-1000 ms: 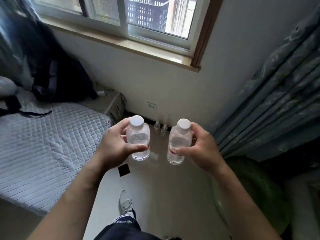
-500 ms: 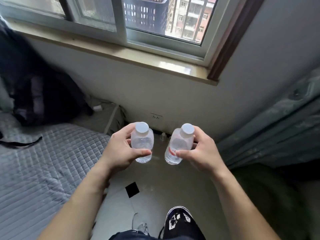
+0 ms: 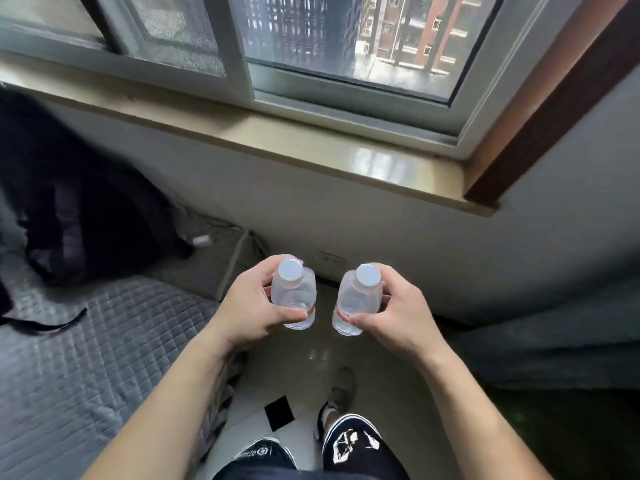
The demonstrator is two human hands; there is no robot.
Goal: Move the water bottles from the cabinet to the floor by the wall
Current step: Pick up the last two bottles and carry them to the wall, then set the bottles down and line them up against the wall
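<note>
The left grip (image 3: 254, 308) is closed round a small clear plastic water bottle with a white cap (image 3: 294, 294), and the right grip (image 3: 398, 311) is closed round a second clear white-capped bottle (image 3: 353, 299). Both bottles are held roughly upright, side by side without touching, above the pale glossy floor (image 3: 311, 370) near the white wall (image 3: 398, 244), beside a grey quilted bed (image 3: 86, 348).

- A home bedroom is showing here.
- A bed (image 3: 86, 358) with a grey quilted cover is filling the 8 o'clock side, with a dark backpack (image 3: 79, 216) lying on it at 10 o'clock.
- A sliding window (image 3: 346, 46) is running across 12 o'clock above a pale sill (image 3: 311, 147), with apartment blocks (image 3: 415, 36) showing outside at 1 o'clock.
- A socket (image 3: 331, 258) is sitting low on the white wall (image 3: 381, 230) at centre, above a glossy floor (image 3: 294, 362) at 6 o'clock.
</note>
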